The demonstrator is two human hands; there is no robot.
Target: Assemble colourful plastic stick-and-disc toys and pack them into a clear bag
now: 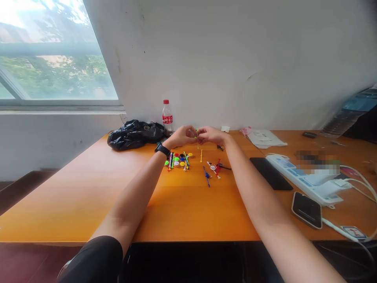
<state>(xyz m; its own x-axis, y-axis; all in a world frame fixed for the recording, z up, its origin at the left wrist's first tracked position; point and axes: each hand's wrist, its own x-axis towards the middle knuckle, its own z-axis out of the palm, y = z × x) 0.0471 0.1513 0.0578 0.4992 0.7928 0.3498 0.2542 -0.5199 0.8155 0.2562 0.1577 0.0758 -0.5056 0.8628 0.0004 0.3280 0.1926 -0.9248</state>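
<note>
Above the middle of the table, my left hand (pixel 186 135) and my right hand (pixel 210 135) meet with their fingertips closed around a thin green plastic stick (pixel 198 147). The stick is upright, and fingers cover part of it. Just below them a yellow plastic stick (pixel 201 155) lies on the wood. A pile of coloured sticks and round caps (pixel 176 159) is spread out beside my left wrist. Nearer to me are a blue stick with a blue round part on it (pixel 207 177) and a cluster of red, white and black pieces (pixel 217 168).
A black plastic bag (pixel 134 134) and a cola bottle (pixel 167 118) stand by the wall. To the right lie a black phone-like slab (pixel 271 173), a white power strip (pixel 304 181), a charging device (pixel 306 210) with cables and a white plastic bag (pixel 266 137).
</note>
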